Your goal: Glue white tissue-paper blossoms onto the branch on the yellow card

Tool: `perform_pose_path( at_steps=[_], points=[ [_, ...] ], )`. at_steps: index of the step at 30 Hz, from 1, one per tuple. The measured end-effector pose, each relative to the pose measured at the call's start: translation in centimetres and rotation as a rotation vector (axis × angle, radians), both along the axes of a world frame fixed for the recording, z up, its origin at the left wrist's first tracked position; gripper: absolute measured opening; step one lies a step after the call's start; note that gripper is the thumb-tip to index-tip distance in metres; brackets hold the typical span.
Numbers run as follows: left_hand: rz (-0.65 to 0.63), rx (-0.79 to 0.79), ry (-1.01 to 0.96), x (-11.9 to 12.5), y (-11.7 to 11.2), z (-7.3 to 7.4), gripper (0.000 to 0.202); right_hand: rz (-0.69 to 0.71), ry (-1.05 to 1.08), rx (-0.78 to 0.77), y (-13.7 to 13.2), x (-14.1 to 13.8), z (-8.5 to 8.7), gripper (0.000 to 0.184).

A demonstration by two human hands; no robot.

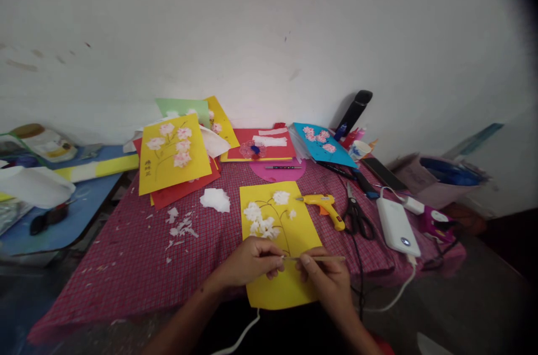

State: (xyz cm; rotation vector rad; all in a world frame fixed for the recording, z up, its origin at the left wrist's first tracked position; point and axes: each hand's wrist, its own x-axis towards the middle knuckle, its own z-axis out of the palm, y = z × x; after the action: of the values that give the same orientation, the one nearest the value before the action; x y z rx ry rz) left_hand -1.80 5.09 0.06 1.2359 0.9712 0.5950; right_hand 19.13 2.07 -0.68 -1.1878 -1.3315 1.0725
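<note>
Both hands are over a yellow sheet of paper (273,293) at the table's front edge. It bears drawn brown branches and clusters of crumpled white tissue blossoms (263,226). In the fingers of my right hand (328,279) is a thin wooden stick (330,258), lying nearly level and pointing left. My left hand (258,260) is closed in a pinch at the stick's left tip, where a tiny pale bit shows; what it is I cannot make out. Just beyond the sheet's right edge lies a yellow glue gun (325,206), its nozzle over the paper.
Black scissors (357,218) and a white power bank (397,226) with cables lie to the right. On the left are a white tissue piece (216,200) and torn scraps (182,229). Finished-looking flower cards (174,153) are stacked behind, near a blue card (323,145).
</note>
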Motion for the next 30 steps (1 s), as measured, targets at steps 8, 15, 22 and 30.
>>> perform_pose_path(
  at_steps=[8,15,22,30],
  points=[
    [0.035,-0.014,-0.018,-0.1,0.0,0.0,0.018,-0.057,0.124,-0.044,-0.2,-0.1,-0.2,0.024],
    [0.116,0.003,-0.099,-0.4,0.1,0.1,0.021,-0.261,0.396,-0.075,2.2,2.6,-0.9,0.022],
    [0.498,0.230,-0.018,-4.3,1.1,1.3,0.024,-0.392,0.347,-0.017,5.3,5.7,-2.8,0.027],
    [0.275,0.752,0.481,-3.3,1.4,2.0,0.022,-0.306,0.254,0.014,4.8,5.2,-3.2,0.021]
  ],
)
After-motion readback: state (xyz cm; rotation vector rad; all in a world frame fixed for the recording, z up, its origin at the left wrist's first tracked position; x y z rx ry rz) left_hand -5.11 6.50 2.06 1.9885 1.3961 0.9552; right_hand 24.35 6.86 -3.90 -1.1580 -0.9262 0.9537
